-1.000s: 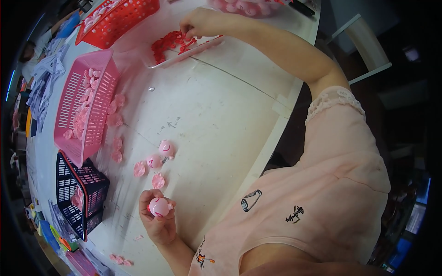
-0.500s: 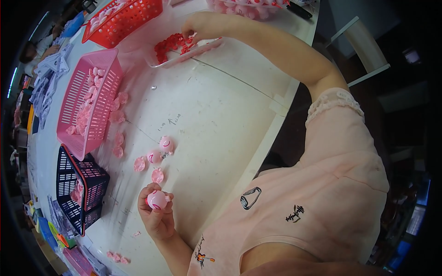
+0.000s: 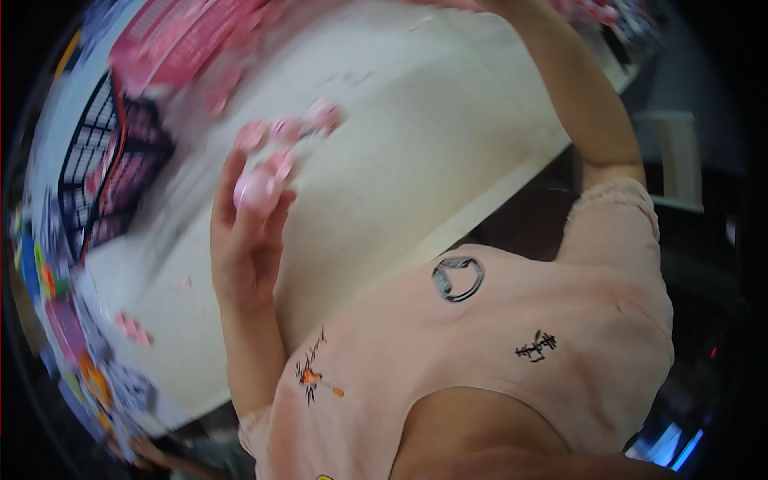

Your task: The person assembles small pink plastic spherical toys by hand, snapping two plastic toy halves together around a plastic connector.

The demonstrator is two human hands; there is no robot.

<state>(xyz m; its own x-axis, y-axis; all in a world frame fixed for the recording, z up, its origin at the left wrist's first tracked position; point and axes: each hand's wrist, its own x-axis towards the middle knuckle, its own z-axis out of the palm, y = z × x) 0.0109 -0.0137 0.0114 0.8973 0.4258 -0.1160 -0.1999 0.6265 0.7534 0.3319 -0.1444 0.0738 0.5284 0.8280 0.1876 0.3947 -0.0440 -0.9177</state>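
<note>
Here, left hand (image 3: 244, 232) upright, fingers around a pink ball (image 3: 254, 190)

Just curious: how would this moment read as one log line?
left hand: holds small pink piece | right hand: out of frame, arm reaching far across white table | more pink pieces nearby | view blurred

Tabletop: I see a big white tabletop (image 3: 448, 136), bright with light, its long edge running across the middle.
Floor: under the edge it looks very dark to me.
Baskets: a pink basket (image 3: 188, 40) and a black basket (image 3: 104, 168) sit at my far left, blurry.
Right side: a pale chair-like frame (image 3: 680, 160), too blurry to tell.
</note>
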